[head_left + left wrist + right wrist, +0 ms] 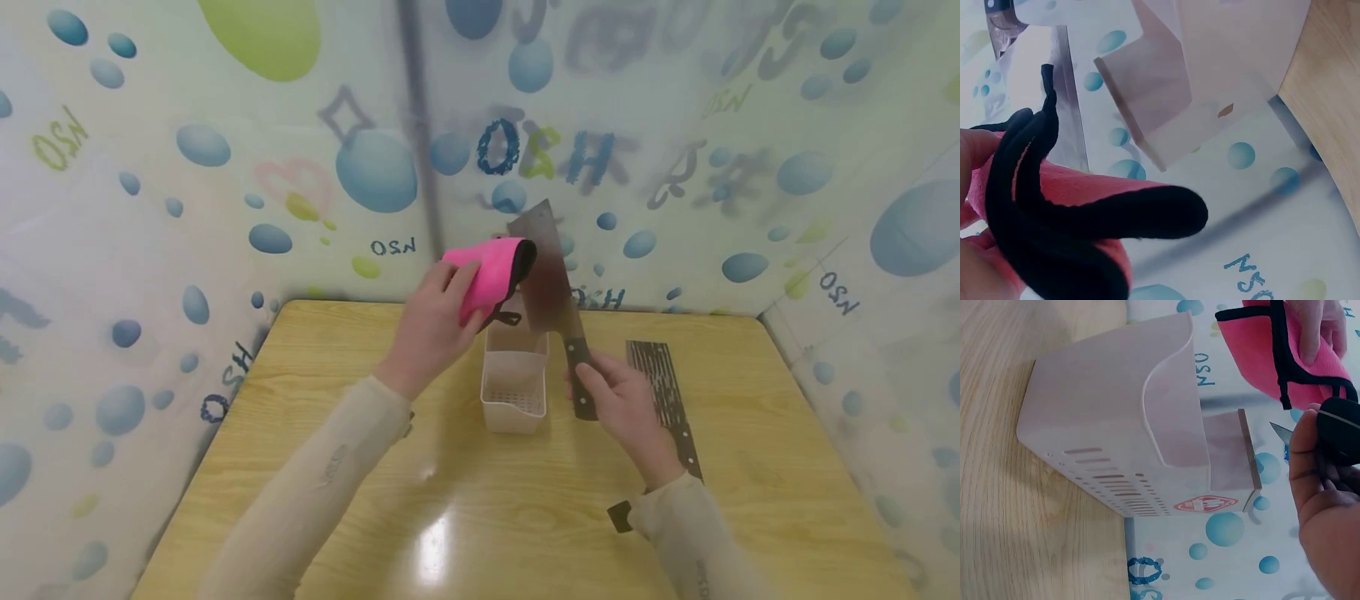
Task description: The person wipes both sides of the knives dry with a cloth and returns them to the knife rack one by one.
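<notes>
1. Pink cloth (491, 271) with black trim (1147, 212): raised over the far middle of the table (337, 475), just left of the cleaver (547, 287).
2. Your left hand (429, 333) pinches the cloth, fingers bent over its upper side and thumb beneath. The black-lined end faces right, toward the blade.
3. Your right hand (626, 404) wraps round the cleaver's dark, riveted handle (581, 383), thumb laid along it. You hold the cleaver tilted, blade upward and leaning to the far left, handle toward the near right.
4. Cloth and blade overlap in your head view; you cannot tell from these angles whether they touch.
5. Pale plastic holder (513, 419): stands on the table's far half, between your two forearms, below the cloth and left of the cleaver handle. Its near compartment shows a perforated base; a taller compartment stands behind. From your right wrist, slots and a red-and-white label (1205, 504) are visible on it.
6. Second knife (656, 379): lies on the table to the right of your right hand, its broad blade streaked dark and light, blade end far, riveted handle near and partly behind your wrist.
7. Pale sleeves (330, 467) cover both your forearms. Blue and green ovals and lettering mark the wall (465, 92) beyond the table.
</notes>
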`<state>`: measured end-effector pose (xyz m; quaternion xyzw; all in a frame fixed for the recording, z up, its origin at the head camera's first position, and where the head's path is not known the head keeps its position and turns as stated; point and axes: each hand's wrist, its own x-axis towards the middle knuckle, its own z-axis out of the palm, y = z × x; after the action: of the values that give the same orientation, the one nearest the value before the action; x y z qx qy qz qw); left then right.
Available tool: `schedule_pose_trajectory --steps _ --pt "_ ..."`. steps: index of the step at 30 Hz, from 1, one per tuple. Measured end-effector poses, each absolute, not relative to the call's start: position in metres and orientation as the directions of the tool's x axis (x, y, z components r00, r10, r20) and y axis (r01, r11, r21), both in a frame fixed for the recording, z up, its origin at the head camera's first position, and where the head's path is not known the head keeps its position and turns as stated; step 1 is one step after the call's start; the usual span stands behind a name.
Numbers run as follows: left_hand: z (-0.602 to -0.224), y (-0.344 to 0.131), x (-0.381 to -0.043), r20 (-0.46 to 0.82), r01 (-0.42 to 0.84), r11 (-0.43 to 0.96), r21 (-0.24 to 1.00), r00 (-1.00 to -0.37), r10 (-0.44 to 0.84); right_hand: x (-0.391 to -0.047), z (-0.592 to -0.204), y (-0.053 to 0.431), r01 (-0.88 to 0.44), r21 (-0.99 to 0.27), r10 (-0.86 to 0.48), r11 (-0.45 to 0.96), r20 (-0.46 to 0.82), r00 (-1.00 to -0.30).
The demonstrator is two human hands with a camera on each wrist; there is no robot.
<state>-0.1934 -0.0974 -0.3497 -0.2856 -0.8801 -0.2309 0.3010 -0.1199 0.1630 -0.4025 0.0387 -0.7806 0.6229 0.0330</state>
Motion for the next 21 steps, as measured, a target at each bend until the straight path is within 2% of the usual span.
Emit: schedule_pose_trajectory --steps 7,14,21 --pt "-0.348 -0.092 -0.194 0.625 0.653 0.730 0.202 -0.660 0.418 -0.120 -0.402 0.156 -0.128 -0.968 -0.043 0.216 0.122 -0.992" --pt "-0.353 -0.086 -0.197 0.646 0.695 0.697 0.176 -0.616 0.452 -0.119 -0.403 0.152 -0.134 -0.972 -0.047 0.192 0.127 -0.991" --pt "-0.353 -0.079 -0.197 0.615 0.723 0.675 0.144 -0.600 0.512 -0.119 -0.402 0.149 -0.166 -0.969 -0.051 0.184 0.159 -0.986"
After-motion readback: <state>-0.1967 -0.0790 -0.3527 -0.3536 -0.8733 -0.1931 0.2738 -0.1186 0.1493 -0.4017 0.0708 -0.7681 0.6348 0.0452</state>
